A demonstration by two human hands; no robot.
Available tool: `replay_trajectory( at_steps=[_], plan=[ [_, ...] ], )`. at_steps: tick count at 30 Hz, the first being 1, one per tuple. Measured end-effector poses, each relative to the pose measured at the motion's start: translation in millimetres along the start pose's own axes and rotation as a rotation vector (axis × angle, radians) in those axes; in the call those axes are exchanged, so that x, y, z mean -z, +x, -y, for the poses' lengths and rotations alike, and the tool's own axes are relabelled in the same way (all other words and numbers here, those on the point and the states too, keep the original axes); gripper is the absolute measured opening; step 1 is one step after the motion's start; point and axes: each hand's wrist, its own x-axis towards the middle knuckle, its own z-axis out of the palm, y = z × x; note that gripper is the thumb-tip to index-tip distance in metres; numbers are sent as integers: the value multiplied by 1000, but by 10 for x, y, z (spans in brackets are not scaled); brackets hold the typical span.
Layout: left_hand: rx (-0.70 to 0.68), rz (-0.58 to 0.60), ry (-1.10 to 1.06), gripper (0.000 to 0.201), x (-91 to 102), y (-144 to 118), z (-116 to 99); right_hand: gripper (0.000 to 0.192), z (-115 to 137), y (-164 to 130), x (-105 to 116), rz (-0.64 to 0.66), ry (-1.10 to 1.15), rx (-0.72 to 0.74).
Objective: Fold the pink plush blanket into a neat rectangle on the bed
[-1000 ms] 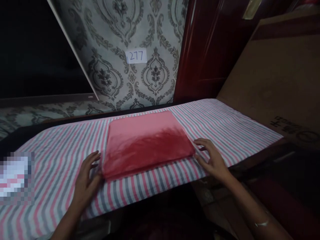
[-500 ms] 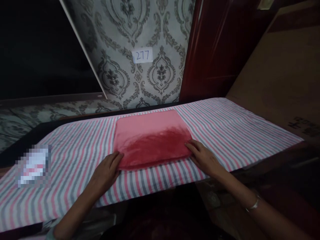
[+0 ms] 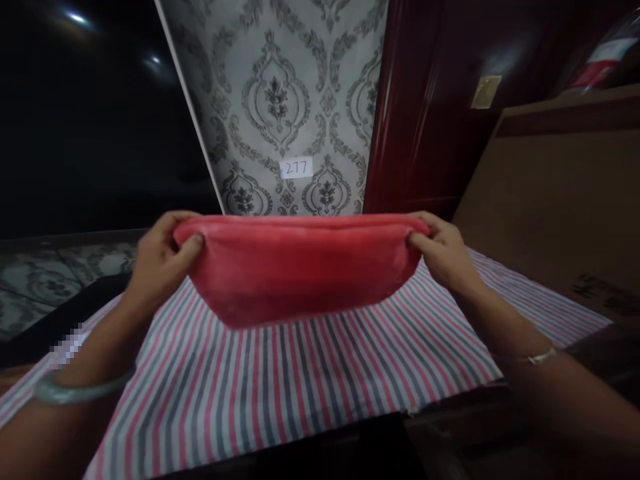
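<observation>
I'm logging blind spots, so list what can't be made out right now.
All in the head view:
Red fabric: far side hidden by its near face.
Left grip and right grip: some fingers hidden behind the fabric.
Lettering on the cardboard box: too blurred to read.
Bottle-like item: cut off by right edge.
Black screen: cut off by left and top edges.

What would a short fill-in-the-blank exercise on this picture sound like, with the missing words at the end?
1. The left hand grips one end of the red fabric; the other end is in the ____ hand.
2. The cloth below the red fabric is patterned with ____.
3. The paper label on the wallpaper shows the number ____.
4. The thick pale bangle is on the ____ arm.

Missing words: right; stripes; 277; left.
</observation>
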Motion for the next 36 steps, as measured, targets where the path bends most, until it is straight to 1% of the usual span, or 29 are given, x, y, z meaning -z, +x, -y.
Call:
replay_trajectory(
  at_steps=[2, 3, 5, 6, 7, 8, 9, 12, 13, 15, 17, 19, 22, 24, 25, 27, 30, 33, 35, 36],
  plan=[
    [115, 23, -130, 40, -31, 269, -14, 24, 0, 281, -37, -12, 146, -66],
    [182, 58, -197, 41, -81, 367, 39, 24, -54, 382, -86, -6, 194, -119],
    [326, 170, -341, 46, -256, 460, 255, 23, -251, 474, -244, 43, 234, -310],
    [391, 248, -411, 50, -375, 446, 405, 21, -377, 459, -351, 79, 231, -421],
    [473, 321, -479, 51, -511, 392, 572, 18, -509, 405, -470, 119, 218, -535],
    [595, 407, -526, 51, -655, 304, 744, 16, -640, 319, -594, 152, 202, -611],
    [661, 458, -526, 49, -802, 194, 912, 17, -764, 212, -715, 182, 187, -657],
    [809, 526, -483, 43, -1176, -138, 1324, 28, -1061, -106, -987, 252, 126, -748],
    [846, 536, -467, 42, -1261, -212, 1420, 32, -1135, -174, -1037, 267, 101, -766],
    [895, 558, -440, 42, -1366, -282, 1553, 39, -1255, -231, -1089, 287, 46, -786],
    [895, 578, -410, 43, -1413, -284, 1624, 42, -1351, -213, -1122, 296, -18, -788],
    [837, 569, -340, 40, -1452, -283, 1651, 40, -1435, -183, -1171, 295, -97, -777],
    [732, 462, -131, 27, -1546, -357, 1644, 31, -1533, -204, -1273, 273, -249, -755],
    [694, 375, -11, 21, -1615, -438, 1625, 30, -1569, -257, -1324, 254, -347, -737],
    [682, 345, 25, 19, -1640, -473, 1616, 31, -1577, -284, -1335, 251, -387, -725],
    [661, 326, 56, 17, -1653, -517, 1602, 33, -1570, -318, -1321, 265, -443, -697],
    [651, 372, 52, 22, -1565, -511, 1581, 34, -1499, -292, -1225, 333, -499, -662],
    [621, 413, 40, 36, -1435, -446, 1508, 40, -1340, -195, -1130, 415, -556, -625],
    [565, 420, 61, 46, -1412, -380, 1391, 45, -1176, -131, -1155, 446, -607, -569],
    [526, 429, 79, 49, -1436, -348, 1307, 48, -1079, -110, -1211, 461, -630, -526]
  ],
)
